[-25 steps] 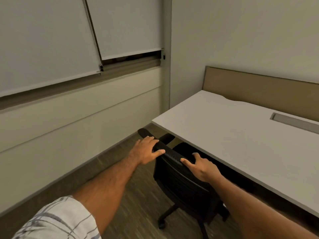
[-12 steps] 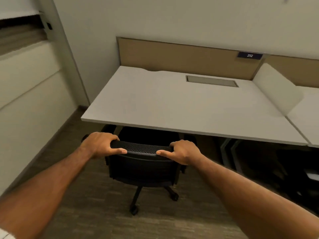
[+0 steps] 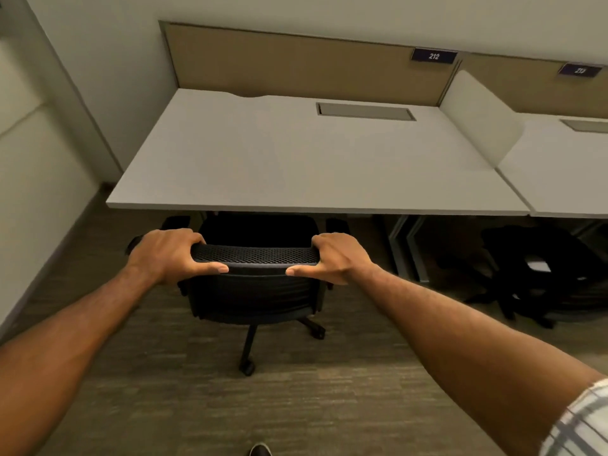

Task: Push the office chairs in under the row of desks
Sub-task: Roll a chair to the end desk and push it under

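A black mesh-backed office chair (image 3: 255, 291) faces the white desk (image 3: 296, 166), with its seat partly under the desk's front edge and its backrest outside. My left hand (image 3: 171, 255) grips the left end of the backrest's top rim. My right hand (image 3: 332, 258) grips the right end. A second black chair (image 3: 533, 271) sits in shadow under the neighbouring desk (image 3: 566, 172) at the right.
A tan back panel (image 3: 296, 64) with number plates runs behind the desks. A white divider (image 3: 477, 120) separates the two desks. A wall (image 3: 39, 153) stands close on the left. Metal desk legs (image 3: 408, 248) stand right of the chair. Carpet floor lies below; my shoe tip (image 3: 260, 450) shows.
The view has swung from the left wall to face the desk squarely. The chair has turned to face the desk and sits centred on it, with both hands still on the backrest.
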Demonstrator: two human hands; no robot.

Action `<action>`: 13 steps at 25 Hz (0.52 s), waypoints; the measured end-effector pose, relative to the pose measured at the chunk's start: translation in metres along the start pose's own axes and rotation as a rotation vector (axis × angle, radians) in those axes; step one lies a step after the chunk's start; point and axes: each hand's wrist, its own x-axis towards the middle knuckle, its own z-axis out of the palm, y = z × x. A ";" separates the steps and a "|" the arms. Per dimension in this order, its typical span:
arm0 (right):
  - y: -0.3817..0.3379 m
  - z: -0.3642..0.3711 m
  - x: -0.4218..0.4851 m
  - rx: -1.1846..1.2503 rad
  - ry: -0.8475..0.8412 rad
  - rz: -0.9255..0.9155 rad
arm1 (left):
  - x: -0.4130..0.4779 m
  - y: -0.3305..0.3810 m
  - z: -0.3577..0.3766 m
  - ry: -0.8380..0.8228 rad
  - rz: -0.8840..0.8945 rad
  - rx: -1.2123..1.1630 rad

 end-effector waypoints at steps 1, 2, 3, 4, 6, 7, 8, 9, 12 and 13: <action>0.008 -0.004 -0.005 0.003 -0.011 0.002 | 0.001 0.010 -0.001 -0.009 -0.003 -0.007; 0.015 -0.006 -0.010 0.002 -0.020 -0.001 | 0.000 0.018 -0.001 -0.005 -0.008 -0.012; 0.023 -0.007 -0.017 0.001 -0.020 -0.011 | -0.002 0.028 0.000 0.006 -0.010 -0.010; 0.032 -0.006 -0.024 0.006 -0.016 -0.023 | -0.004 0.039 0.002 0.018 -0.010 0.000; 0.053 -0.004 -0.040 0.036 0.004 -0.041 | -0.007 0.064 0.008 0.030 -0.002 0.025; 0.062 -0.004 -0.047 0.060 0.020 -0.041 | -0.008 0.075 0.009 0.030 -0.001 0.030; 0.071 -0.003 -0.053 0.090 0.042 -0.032 | -0.008 0.085 0.009 0.025 0.000 0.028; 0.079 -0.005 -0.059 0.116 0.061 -0.019 | -0.009 0.093 0.008 0.017 0.009 0.020; 0.094 -0.008 -0.077 0.142 0.062 -0.002 | -0.010 0.110 0.005 -0.041 0.087 -0.017; 0.097 -0.008 -0.083 0.137 0.059 -0.003 | -0.009 0.114 0.006 -0.072 0.120 -0.033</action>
